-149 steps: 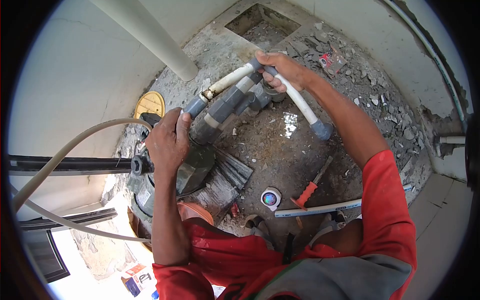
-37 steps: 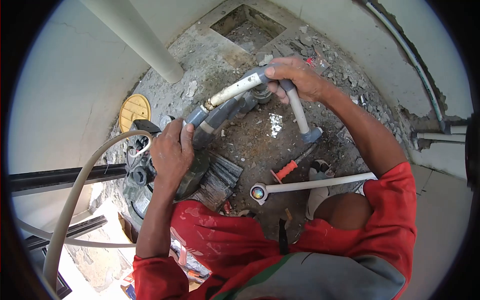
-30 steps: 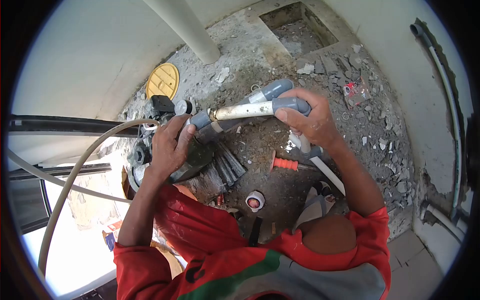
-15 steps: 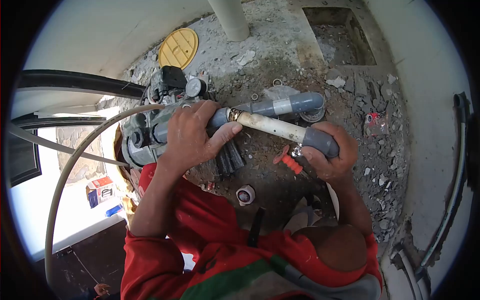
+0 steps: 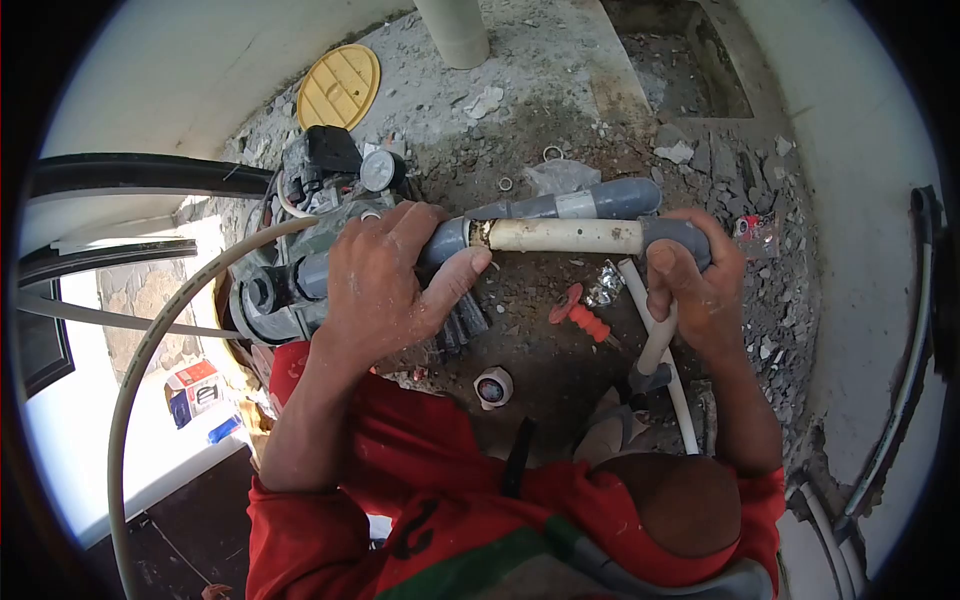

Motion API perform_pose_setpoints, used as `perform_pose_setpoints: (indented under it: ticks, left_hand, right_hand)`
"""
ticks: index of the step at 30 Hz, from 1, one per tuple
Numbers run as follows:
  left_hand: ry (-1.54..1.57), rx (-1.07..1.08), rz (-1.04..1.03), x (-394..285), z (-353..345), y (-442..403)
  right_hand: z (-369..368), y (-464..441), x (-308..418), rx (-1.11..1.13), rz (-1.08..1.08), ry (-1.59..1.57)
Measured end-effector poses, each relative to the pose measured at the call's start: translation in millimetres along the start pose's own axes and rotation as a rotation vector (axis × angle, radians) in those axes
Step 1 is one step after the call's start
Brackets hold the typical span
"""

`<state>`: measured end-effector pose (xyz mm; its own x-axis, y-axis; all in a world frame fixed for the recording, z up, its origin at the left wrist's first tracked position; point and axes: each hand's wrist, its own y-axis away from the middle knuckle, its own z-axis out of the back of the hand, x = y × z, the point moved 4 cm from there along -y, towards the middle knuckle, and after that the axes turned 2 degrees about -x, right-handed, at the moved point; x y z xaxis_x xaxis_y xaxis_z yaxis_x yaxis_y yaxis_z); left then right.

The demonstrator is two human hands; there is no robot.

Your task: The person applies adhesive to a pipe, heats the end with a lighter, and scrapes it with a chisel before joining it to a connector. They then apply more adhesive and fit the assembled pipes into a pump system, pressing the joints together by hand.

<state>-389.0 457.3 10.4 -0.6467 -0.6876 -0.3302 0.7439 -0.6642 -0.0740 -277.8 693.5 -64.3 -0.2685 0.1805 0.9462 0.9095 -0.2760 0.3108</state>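
Observation:
My left hand (image 5: 385, 280) is wrapped round the grey coupling (image 5: 447, 243) at the left end of a dirty white pipe (image 5: 565, 236). My right hand (image 5: 700, 280) grips the grey elbow (image 5: 675, 236) at the pipe's right end. From below that hand a short pale pipe (image 5: 655, 345) hangs down to another grey fitting (image 5: 650, 378). Just behind the white pipe lies a thicker grey pipe (image 5: 610, 198). The green pump (image 5: 300, 250) is partly hidden by my left hand and forearm.
An orange-handled chisel (image 5: 585, 318), a round tape measure (image 5: 493, 387) and a long white pipe (image 5: 683, 410) lie on the floor. A beige hose (image 5: 150, 350) curves at the left. Behind are a yellow lid (image 5: 340, 87), an upright pipe (image 5: 453, 30) and a square pit (image 5: 680, 70).
The held pipe has swung from a slope up to the right to nearly level, its elbow end coming down and rightward. Both hands keep their hold, and the view has turned.

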Motion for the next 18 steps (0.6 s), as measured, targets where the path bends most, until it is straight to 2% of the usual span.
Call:
perform_pose_setpoints:
  ticks: [7, 10, 12, 15, 16, 18]
  left_hand:
    - [-0.082, -0.031, -0.058, -7.5, 0.5, 2.5]
    - [-0.020, -0.056, -0.125, -9.0, -0.3, 0.6]
    - [0.017, -0.063, -0.189, -7.6, -2.0, -1.4]
    - [-0.030, 0.086, -0.150, -8.0, -3.4, -2.7]
    - [-0.029, 0.076, -0.152, -8.6, -2.4, -3.2]
    - [-0.026, 0.057, -0.155, -8.4, -0.6, -3.0]
  right_hand:
    - [1.6, -6.8, -0.5, 0.047, -0.268, -0.029]
    - [4.8, -13.8, 9.0, 0.043, -0.219, 0.015]
    - [7.3, -19.4, 5.0, 0.053, -0.095, 0.039]
    - [9.9, -25.5, -8.1, 0.099, 0.143, 0.024]
    - [10.5, -26.5, -12.6, 0.115, 0.231, 0.009]
    - [11.5, -23.1, -27.3, 0.124, 0.186, -0.135]
